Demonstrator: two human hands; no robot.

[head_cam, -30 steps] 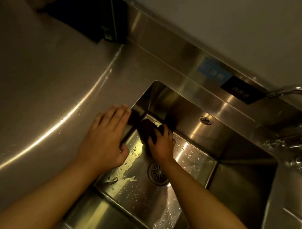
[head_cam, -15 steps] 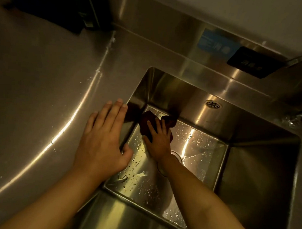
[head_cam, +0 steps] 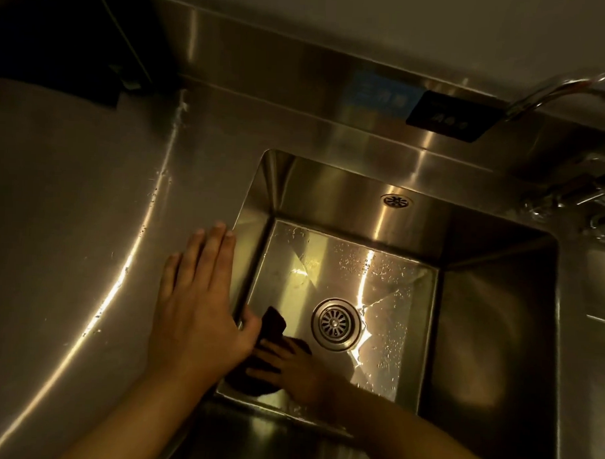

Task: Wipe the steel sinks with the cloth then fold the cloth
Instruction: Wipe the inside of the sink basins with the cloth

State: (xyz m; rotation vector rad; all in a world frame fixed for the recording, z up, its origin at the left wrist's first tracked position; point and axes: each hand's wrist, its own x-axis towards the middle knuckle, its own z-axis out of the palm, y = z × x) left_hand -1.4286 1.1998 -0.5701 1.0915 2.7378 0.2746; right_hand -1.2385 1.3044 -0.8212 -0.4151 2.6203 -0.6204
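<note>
Right hand (head_cam: 298, 370) down in steel sink (head_cam: 496, 339), fingers spread flat, pressing dark cloth (head_cam: 272, 326) against basin floor at near-left corner. Cloth bunched, partly hidden under left thumb; lies just left of round drain strainer (head_cam: 335, 322), not touching it. Left hand (head_cam: 197, 308) flat on countertop (head_cam: 71, 221) at sink's left rim, fingers straight and together. Water droplets on basin floor. Overflow grille (head_cam: 396, 200) in back wall. Faucet (head_cam: 556, 95) at upper right, blurred.
</note>
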